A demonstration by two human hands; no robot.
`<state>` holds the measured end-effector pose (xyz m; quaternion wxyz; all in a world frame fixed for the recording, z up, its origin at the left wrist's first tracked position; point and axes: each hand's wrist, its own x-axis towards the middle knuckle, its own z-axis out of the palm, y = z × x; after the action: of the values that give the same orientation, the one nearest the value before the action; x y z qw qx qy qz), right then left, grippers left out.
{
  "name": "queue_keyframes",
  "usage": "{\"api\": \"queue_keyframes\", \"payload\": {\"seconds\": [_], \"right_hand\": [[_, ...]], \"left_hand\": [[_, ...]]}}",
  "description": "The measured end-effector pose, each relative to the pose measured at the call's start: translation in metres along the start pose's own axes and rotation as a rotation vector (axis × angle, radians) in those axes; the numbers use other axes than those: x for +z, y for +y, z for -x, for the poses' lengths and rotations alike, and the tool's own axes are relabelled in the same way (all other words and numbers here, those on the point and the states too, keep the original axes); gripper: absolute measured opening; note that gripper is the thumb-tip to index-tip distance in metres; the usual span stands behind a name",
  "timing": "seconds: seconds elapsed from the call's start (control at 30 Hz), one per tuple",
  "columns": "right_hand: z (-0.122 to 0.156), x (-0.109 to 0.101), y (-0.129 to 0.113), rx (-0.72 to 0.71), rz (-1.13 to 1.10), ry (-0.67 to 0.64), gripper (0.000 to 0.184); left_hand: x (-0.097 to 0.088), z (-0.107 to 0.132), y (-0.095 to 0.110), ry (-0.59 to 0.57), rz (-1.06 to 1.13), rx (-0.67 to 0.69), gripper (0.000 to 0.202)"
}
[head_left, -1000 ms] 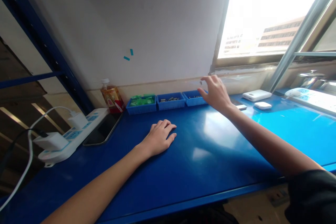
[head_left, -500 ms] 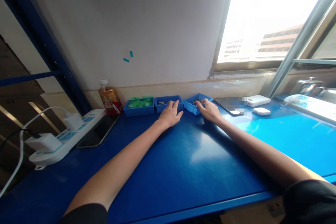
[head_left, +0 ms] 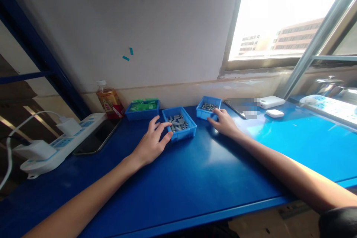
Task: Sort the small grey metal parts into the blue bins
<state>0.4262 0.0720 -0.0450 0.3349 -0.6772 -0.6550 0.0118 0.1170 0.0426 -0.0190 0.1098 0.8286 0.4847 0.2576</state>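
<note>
My left hand (head_left: 153, 140) is open, its fingers spread beside the middle blue bin (head_left: 184, 134). One fingertip overlaps that bin's left rim; whether it touches is unclear. Small grey cylindrical parts (head_left: 178, 122) fill the middle bin, which sits at an angle. On the right, my right hand (head_left: 224, 123) has its thumb and fingers at the near right corner of another blue bin (head_left: 201, 113), closed on its wall. Many small metal pieces (head_left: 209, 107) lie in that bin; they look like screws.
A third blue bin (head_left: 142, 115) with green packets (head_left: 143, 105) stands left. Farther left are a drink bottle (head_left: 110, 100), a phone (head_left: 97, 137) and a power strip (head_left: 52, 156). At right lie another phone (head_left: 237, 108), two white devices and a second power strip (head_left: 331, 109).
The middle bin has come nearer and turned, leaving the wall side. My left hand has moved left and nearer, off its front. The right bin has turned slightly, with my right hand still at its corner.
</note>
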Motion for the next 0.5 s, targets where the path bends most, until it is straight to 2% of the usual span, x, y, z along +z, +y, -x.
{"api": "queue_keyframes", "payload": {"seconds": [0.03,0.1,0.2,0.33,0.43,0.5], "right_hand": [[-0.002,-0.002,0.000,-0.015,0.031,0.015,0.034],[-0.006,-0.007,0.002,-0.035,0.049,0.033,0.040],[-0.008,-0.014,0.002,-0.006,0.002,0.051,0.052],[-0.007,-0.011,-0.001,0.143,-0.191,0.111,0.034],[-0.008,-0.007,0.001,0.268,-0.337,0.030,0.037],[-0.010,-0.007,0.002,0.293,-0.366,-0.063,0.028]], "left_hand": [[-0.001,0.006,0.001,-0.022,-0.022,-0.011,0.049],[0.000,0.011,0.003,-0.081,-0.072,0.007,0.055],[0.008,0.006,0.005,-0.113,-0.111,0.056,0.043],[0.006,-0.002,0.001,-0.104,-0.085,0.025,0.025],[-0.003,-0.004,-0.007,-0.077,0.005,-0.026,0.019],[-0.008,-0.006,-0.012,-0.024,0.083,-0.060,0.019]]}}
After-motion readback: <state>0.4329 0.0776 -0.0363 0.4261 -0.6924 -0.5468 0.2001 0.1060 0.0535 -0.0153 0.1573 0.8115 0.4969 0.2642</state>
